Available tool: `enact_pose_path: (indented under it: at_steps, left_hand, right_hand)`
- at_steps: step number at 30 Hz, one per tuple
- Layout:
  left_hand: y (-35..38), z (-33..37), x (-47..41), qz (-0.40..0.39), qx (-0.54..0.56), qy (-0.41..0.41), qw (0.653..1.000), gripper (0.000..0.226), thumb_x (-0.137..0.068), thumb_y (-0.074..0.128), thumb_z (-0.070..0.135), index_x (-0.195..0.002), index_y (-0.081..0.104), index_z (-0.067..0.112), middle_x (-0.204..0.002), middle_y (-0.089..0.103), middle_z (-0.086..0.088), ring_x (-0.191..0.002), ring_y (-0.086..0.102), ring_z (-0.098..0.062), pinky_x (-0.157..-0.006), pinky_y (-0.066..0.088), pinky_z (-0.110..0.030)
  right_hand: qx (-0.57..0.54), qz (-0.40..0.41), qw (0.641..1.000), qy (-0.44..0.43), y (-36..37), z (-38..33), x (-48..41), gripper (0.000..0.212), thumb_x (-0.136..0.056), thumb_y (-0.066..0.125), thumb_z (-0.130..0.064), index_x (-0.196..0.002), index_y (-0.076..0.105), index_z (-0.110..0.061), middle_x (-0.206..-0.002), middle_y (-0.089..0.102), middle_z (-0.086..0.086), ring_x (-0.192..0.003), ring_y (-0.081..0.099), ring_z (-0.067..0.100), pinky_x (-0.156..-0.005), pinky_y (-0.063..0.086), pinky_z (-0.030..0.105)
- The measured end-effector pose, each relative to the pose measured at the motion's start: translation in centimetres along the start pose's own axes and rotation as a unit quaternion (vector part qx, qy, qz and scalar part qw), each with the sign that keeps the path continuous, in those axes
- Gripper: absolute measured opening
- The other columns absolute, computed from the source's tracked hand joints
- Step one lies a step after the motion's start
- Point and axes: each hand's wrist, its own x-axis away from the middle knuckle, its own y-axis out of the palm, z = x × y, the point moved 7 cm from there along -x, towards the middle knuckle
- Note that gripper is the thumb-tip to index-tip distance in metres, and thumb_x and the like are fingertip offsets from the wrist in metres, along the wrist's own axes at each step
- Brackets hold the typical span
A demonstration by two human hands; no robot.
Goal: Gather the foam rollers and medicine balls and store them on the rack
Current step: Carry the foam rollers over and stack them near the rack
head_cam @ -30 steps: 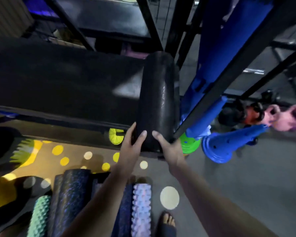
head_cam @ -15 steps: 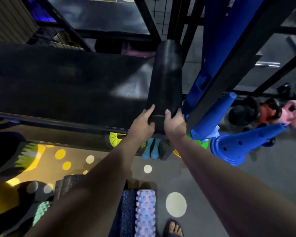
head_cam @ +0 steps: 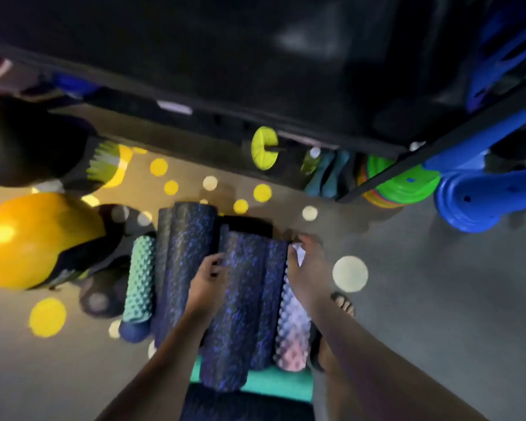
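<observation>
Dim throughout, lit weakly from above. Near-black across the top of the frame, save a pale sheen on the rack shelf at upper centre. Hard glare spot on the orange ball at left. Motion blur everywhere, smearing the speckled roller at centre. Stretched and bent toward the edges.

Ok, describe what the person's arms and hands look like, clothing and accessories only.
The left forearm and right forearm are bare as far as the frame shows, with no sleeves in view. The left hand and right hand wear no gloves, and no watch, bracelet or ring shows, though blur could hide something small.
</observation>
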Motion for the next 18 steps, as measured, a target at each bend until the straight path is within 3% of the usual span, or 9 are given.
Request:
enact_pose_path:
  at_steps: [3,5,7,9,11,13,15,16,18]
  left_hand:
    - [-4.1,-7.2,0.2,0.054,-0.041,-0.066,0.996,0.029,-0.093,0.065,0.023,-0.122,0.064,0.026,-0.099,0.070,-0.006,-0.086,0.068,-0.032,-0.073,0.048,-0.036]
    - [-5.9,-10.8,-0.3,0.068,-0.054,-0.098,0.991,0.035,-0.093,0.070,0.027,-0.126,0.062,0.019,-0.113,0.067,-0.008,-0.098,0.069,-0.031,-0.083,0.055,-0.039]
    - [-6.8,-13.1,-1.3,0.061,-0.084,-0.103,0.989,0.047,-0.090,0.073,0.037,-0.131,0.059,0.018,-0.123,0.063,-0.010,-0.105,0.067,-0.030,-0.092,0.054,-0.044]
    - [-6.0,-14.3,-2.8,0.016,-0.125,-0.089,0.988,0.044,-0.092,0.071,0.040,-0.128,0.060,0.016,-0.122,0.066,-0.007,-0.109,0.064,-0.028,-0.091,0.050,-0.037]
    - [-3.2,-15.4,-4.4,-0.065,-0.090,-0.097,0.989,0.042,-0.099,0.064,0.036,-0.135,0.057,0.018,-0.127,0.066,-0.002,-0.106,0.064,-0.022,-0.084,0.048,-0.032]
    - [0.1,-16.8,-5.5,-0.131,0.015,-0.144,0.981,0.045,-0.104,0.055,0.036,-0.146,0.048,0.023,-0.138,0.058,0.000,-0.104,0.062,-0.014,-0.078,0.047,-0.028]
    - [2.4,-18.1,-6.5,-0.152,0.060,-0.162,0.973,0.042,-0.108,0.045,0.036,-0.148,0.047,0.023,-0.141,0.054,0.003,-0.109,0.058,-0.008,-0.079,0.047,-0.021]
    - [3.0,-18.3,-6.7,-0.157,0.067,-0.164,0.972,0.042,-0.109,0.043,0.034,-0.148,0.048,0.022,-0.141,0.052,0.004,-0.110,0.056,-0.007,-0.083,0.047,-0.019]
    - [3.4,-18.9,-6.6,-0.133,0.103,-0.196,0.966,0.045,-0.107,0.045,0.043,-0.149,0.048,0.027,-0.142,0.051,0.007,-0.116,0.052,-0.008,-0.096,0.046,-0.030]
  right_hand:
    - [0.037,-0.127,0.987,0.093,8.0,4.8,1.7,0.037,-0.097,0.065,-0.029,-0.124,0.062,-0.004,-0.103,0.068,0.014,-0.096,0.064,0.030,-0.079,0.040,0.030]
    - [0.044,-0.195,0.968,0.154,12.5,8.0,3.5,0.052,-0.089,0.071,-0.047,-0.121,0.057,-0.008,-0.106,0.068,0.008,-0.099,0.065,0.029,-0.081,0.046,0.032]
    - [0.028,-0.196,0.958,0.206,15.9,11.0,4.6,0.092,-0.065,0.077,-0.076,-0.129,0.054,-0.015,-0.119,0.068,0.002,-0.111,0.065,0.025,-0.095,0.052,0.038]
    - [-0.001,-0.186,0.954,0.236,20.1,15.5,4.7,0.130,-0.035,0.069,-0.097,-0.137,0.049,-0.019,-0.129,0.066,0.002,-0.118,0.064,0.026,-0.102,0.052,0.043]
    - [-0.035,-0.187,0.946,0.261,22.4,16.5,4.7,0.139,-0.031,0.080,-0.090,-0.145,0.041,-0.020,-0.134,0.062,0.001,-0.122,0.062,0.026,-0.107,0.050,0.043]
    - [-0.079,-0.192,0.936,0.285,23.9,15.5,5.0,0.133,-0.050,0.096,-0.059,-0.153,0.027,-0.013,-0.140,0.053,0.000,-0.131,0.055,0.025,-0.112,0.045,0.040]
    - [-0.105,-0.197,0.923,0.313,25.6,16.5,4.8,0.128,-0.062,0.098,-0.029,-0.156,0.015,-0.007,-0.146,0.046,0.004,-0.135,0.048,0.023,-0.115,0.040,0.037]
    - [-0.090,-0.188,0.925,0.317,26.0,16.9,4.7,0.128,-0.059,0.099,-0.029,-0.155,0.016,-0.008,-0.149,0.045,0.006,-0.134,0.048,0.023,-0.115,0.040,0.038]
    - [-0.048,-0.165,0.932,0.318,25.9,17.9,4.9,0.127,-0.052,0.100,-0.041,-0.150,0.025,-0.009,-0.143,0.050,0.005,-0.129,0.052,0.023,-0.110,0.045,0.039]
